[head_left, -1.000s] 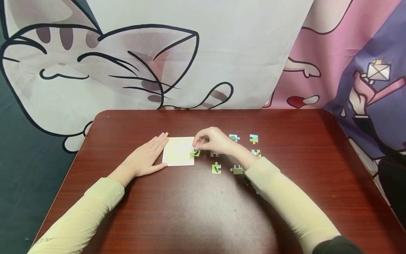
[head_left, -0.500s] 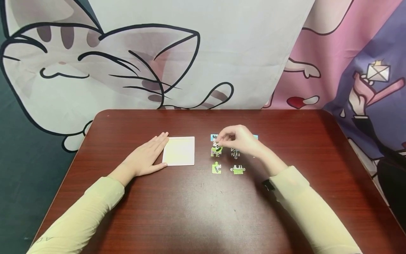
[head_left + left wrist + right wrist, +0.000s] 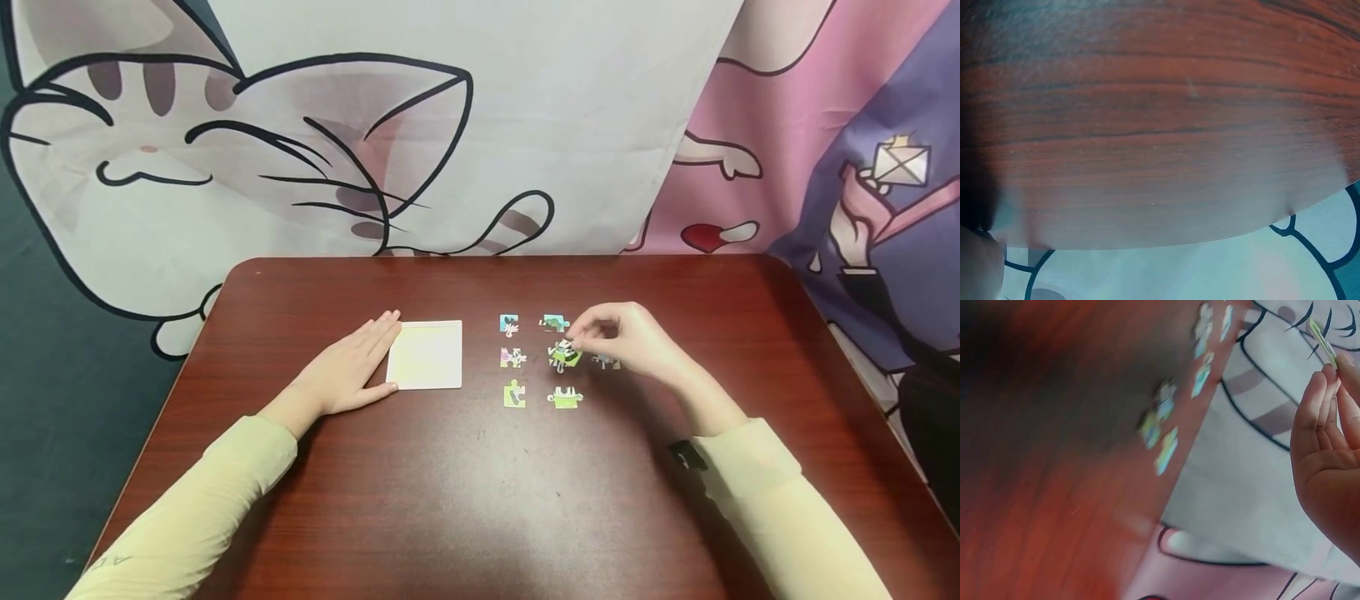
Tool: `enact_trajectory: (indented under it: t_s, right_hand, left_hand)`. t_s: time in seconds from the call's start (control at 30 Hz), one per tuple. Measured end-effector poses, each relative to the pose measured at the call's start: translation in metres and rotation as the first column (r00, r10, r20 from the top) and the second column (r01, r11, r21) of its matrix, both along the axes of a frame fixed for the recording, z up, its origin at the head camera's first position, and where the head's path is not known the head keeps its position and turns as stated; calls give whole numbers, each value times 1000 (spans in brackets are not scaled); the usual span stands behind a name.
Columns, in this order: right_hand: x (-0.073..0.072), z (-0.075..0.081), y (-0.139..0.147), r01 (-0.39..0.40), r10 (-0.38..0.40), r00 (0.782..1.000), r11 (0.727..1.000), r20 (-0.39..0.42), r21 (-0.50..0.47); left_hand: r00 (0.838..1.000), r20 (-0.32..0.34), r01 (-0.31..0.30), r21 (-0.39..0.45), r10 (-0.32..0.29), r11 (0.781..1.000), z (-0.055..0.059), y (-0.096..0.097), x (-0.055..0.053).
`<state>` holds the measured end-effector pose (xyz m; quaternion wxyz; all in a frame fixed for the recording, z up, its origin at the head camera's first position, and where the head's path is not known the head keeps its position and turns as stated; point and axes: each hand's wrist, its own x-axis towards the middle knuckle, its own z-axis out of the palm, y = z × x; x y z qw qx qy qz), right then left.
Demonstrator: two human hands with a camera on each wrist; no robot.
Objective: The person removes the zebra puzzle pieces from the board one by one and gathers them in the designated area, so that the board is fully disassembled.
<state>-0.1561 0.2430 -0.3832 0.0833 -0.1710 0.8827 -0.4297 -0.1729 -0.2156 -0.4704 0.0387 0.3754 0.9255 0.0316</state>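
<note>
My right hand (image 3: pixel 632 340) pinches a green-and-white jigsaw piece (image 3: pixel 572 357) between thumb and fingertips. In the head view this piece overlaps another lying in the middle column. The right wrist view shows the held piece (image 3: pixel 1322 342) edge-on, raised off the table in the fingers (image 3: pixel 1310 412). My left hand (image 3: pixel 339 367) lies flat with its fingers and thumb at the left edge of a square pale-yellow puzzle tray (image 3: pixel 424 386) with a white border. Loose jigsaw pieces lie between tray and right hand: a blue-topped one (image 3: pixel 509 322), a pink-and-green one (image 3: pixel 512 358) and several others.
The brown wooden table (image 3: pixel 465 492) has a rounded far edge. Behind it hangs a cloth (image 3: pixel 600 125) printed with a cartoon cat. Two green-bottomed pieces (image 3: pixel 565 398) lie nearest me in the spread. A dark object (image 3: pixel 933 417) stands past the table's right side.
My right hand has carried the pinched jigsaw piece from the tray's right edge rightward over the loose pieces, uncovering those on the left. My left hand has stayed in place.
</note>
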Motion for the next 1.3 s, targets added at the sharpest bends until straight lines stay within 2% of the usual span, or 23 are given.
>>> enact_trajectory:
  t_s: [0.2,0.33,0.63,0.8,1.3]
  right_hand:
    - [5,-14,24,2,-3,1000,999,11,35]
    - [10,-21,36,-26,25,1000,997,19,70]
    - [17,-34,61,-75,64,993,992,103,103]
    - [19,-39,67,-112,100,986,990,131,88]
    - [16,-48,61,-146,140,989,962,40,230]
  left_hand:
    - [1000,7,-6,-2,6,1000,-1,-1,0]
    - [1000,10,-5,-1,5,1000,0,0,-1]
    - [1000,18,-7,-16,7,1000,0,0,-1]
    - [1000,18,-10,-16,10,1000,0,0,-1]
    - [1000,9,-7,-7,7,1000,0,-1,-1]
